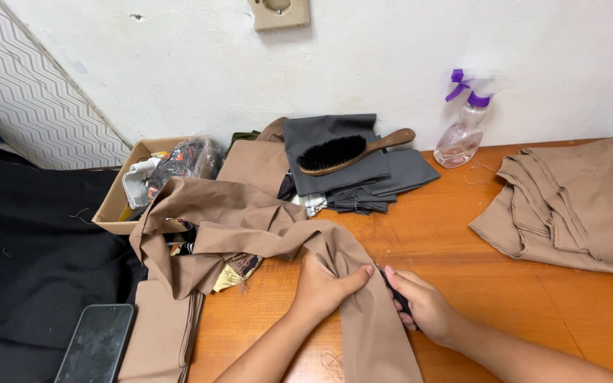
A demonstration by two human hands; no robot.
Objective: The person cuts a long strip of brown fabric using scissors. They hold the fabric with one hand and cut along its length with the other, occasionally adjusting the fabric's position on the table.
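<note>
I see my left hand (pixel 323 287) pinching a fold of the long tan cloth strip (pixel 278 234), fingers (pixel 360 273) curled shut on it with the thumb tucked under. My right hand (pixel 426 305) is closed around a small dark tool (pixel 397 296), its tip right at the cloth edge just beside my left fingertips; I cannot tell what kind of tool it is. The strip runs from between the two hands down to the near bench (pixel 462 234) edge and up to the left, where it bunches over a cardboard box (pixel 118 206).

The risk, as I judge it, is how close the tool sits to my left fingertips: a slip along the fold could nick them or snag the cloth. The bunched end could also drag the box contents if pulled hard.

To the right of my right hand the wood is bare, until the folded tan stack (pixel 576 206) well apart near the far right edge. Beyond the fingers lie grey folded cloth (pixel 349 177) with a wooden brush (pixel 352 151) on top, and a spray bottle (pixel 462 131) against the wall. Left of my left hand, a phone (pixel 97 344) lies on black fabric (pixel 30 262), beside more tan pieces (pixel 161 333) hanging at the bench corner.
</note>
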